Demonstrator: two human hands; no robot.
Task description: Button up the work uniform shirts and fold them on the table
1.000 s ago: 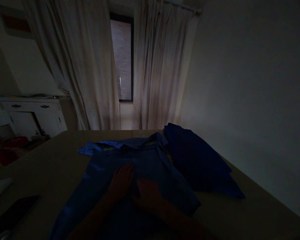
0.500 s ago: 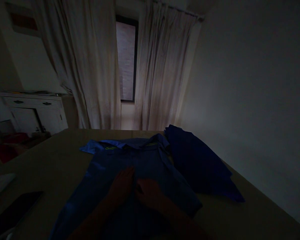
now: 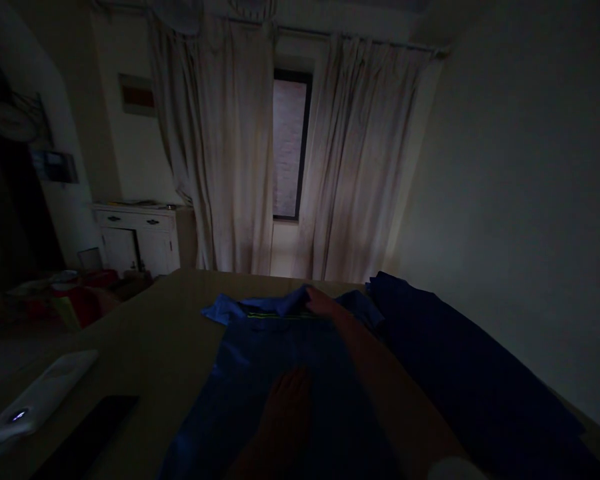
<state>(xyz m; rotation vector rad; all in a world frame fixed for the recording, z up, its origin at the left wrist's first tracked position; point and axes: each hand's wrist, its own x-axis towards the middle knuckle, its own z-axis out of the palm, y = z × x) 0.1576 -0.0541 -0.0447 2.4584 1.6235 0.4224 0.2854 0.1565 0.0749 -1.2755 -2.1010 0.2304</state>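
Observation:
A blue shirt [image 3: 260, 373] with thin yellow-green stripes lies spread on the table in front of me, its sleeve-like corners folded out along the far edge. On the middle of the cloth my left hand [image 3: 291, 393] rests flat, fingers stretched forward. My right hand [image 3: 323, 303] reaches to the far edge, where its fingers pinch a raised fold of the fabric; the dim light blurs the fingertips. A second dark blue cloth, seemingly folded [image 3: 445, 353], lies right of the shirt, beside my right forearm.
On the table [image 3: 165, 333] at left are a white device with a small lit spot [image 3: 45, 393] and a black flat object [image 3: 87, 437]. A wall [image 3: 520, 220] borders the right side. Curtains [image 3: 230, 147] and a white cabinet [image 3: 150, 237] stand behind.
My right hand has moved from the middle of the shirt to its far edge and taken hold of the fabric. The left hand stays flat on the cloth. The view has turned left.

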